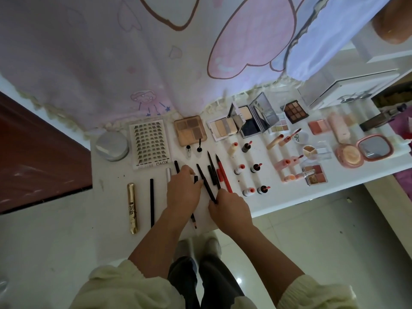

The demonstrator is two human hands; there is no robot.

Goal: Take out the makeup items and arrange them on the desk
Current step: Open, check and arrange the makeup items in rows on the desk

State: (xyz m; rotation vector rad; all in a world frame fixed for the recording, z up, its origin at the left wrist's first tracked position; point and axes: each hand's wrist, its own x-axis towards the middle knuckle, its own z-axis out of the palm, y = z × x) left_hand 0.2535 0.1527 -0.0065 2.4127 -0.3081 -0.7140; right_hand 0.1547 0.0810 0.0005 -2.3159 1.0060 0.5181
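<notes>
I have both hands over the near edge of the white tabletop [278, 197]. The right hand [229, 208] pinches the near end of a long black pencil [206, 182], which lies slanted on the tabletop with its far tip pointing away from the person. The left hand [184, 188] rests palm down just beside it, fingers curled onto the surface. Its fingertips touch a short black pen [177, 167], and a second pencil [194, 219] shows from under the wrist, but I cannot tell whether the hand grips either one. Makeup items lie in rows across the tabletop. A gold mascara tube [132, 207] and a thin black stick [151, 202] are to the left, with a lash sheet [150, 144] and a round silver jar [112, 146] behind them. A brown eyeshadow palette [190, 132] sits at the back, a red pen [223, 175] just right of the long black pencil, and a pink mirror compact [374, 147] at the far right.
</notes>
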